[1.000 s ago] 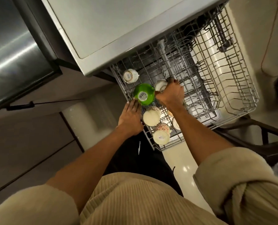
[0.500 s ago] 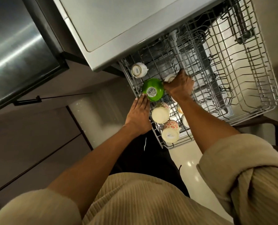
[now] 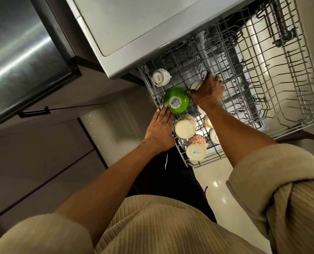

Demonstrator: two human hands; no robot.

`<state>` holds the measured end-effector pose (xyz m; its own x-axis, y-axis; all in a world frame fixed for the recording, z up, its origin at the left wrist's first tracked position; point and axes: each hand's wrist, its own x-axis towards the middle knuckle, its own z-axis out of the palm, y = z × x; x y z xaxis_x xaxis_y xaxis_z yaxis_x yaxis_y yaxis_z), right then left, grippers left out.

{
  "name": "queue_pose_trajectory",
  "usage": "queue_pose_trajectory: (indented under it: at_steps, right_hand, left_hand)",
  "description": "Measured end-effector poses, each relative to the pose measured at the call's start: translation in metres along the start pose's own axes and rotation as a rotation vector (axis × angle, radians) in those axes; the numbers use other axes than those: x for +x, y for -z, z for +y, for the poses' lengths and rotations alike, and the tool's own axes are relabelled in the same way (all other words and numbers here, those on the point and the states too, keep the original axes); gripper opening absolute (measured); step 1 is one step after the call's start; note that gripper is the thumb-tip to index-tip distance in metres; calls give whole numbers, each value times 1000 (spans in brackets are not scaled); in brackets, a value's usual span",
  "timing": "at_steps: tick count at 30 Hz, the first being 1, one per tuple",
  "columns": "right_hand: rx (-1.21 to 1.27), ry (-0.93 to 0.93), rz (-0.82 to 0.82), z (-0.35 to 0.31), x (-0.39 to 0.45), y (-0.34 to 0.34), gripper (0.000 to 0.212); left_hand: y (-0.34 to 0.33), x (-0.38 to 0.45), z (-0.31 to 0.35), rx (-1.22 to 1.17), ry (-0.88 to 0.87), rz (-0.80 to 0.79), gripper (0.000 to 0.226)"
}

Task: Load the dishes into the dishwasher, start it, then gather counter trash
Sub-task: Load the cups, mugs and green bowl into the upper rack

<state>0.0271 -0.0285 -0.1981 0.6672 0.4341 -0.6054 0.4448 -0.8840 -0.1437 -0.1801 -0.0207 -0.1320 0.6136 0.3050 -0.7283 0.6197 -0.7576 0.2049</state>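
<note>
The dishwasher's upper wire rack (image 3: 273, 99) is pulled out below me. An upside-down green bowl (image 3: 177, 102) with a barcode sticker sits near the rack's left edge. My left hand (image 3: 160, 128) lies flat, fingertips touching the bowl's near side. My right hand (image 3: 208, 91) is curled over a white cup (image 3: 195, 85) just right of the bowl, mostly hiding it. Two inverted floral mugs (image 3: 185, 126) (image 3: 196, 147) stand nearer me. A white cup (image 3: 160, 77) rests at the rack's back left.
The grey dishwasher front panel (image 3: 143, 33) overhangs the rack's far side. A steel appliance (image 3: 18, 52) and dark cabinet fronts are on the left. More small cups (image 3: 214, 135) sit under my right forearm. The rack's right half holds bare wire tines. Glossy floor lies below.
My right hand has shifted slightly farther into the rack over the white cup. My left hand stays against the green bowl. The camera has moved a little.
</note>
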Motion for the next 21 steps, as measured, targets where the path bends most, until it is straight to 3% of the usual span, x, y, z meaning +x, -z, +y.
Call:
queue_pose_trajectory:
  at_steps: [13,21]
  right_hand:
    - [-78,98,-56,20,-18,-1,109]
    - [-102,212,-1,14,-69,8,84]
  left_hand:
    - [3,0,1,-29,21,-11,92]
    - [12,-8,3,-109,33,21,93]
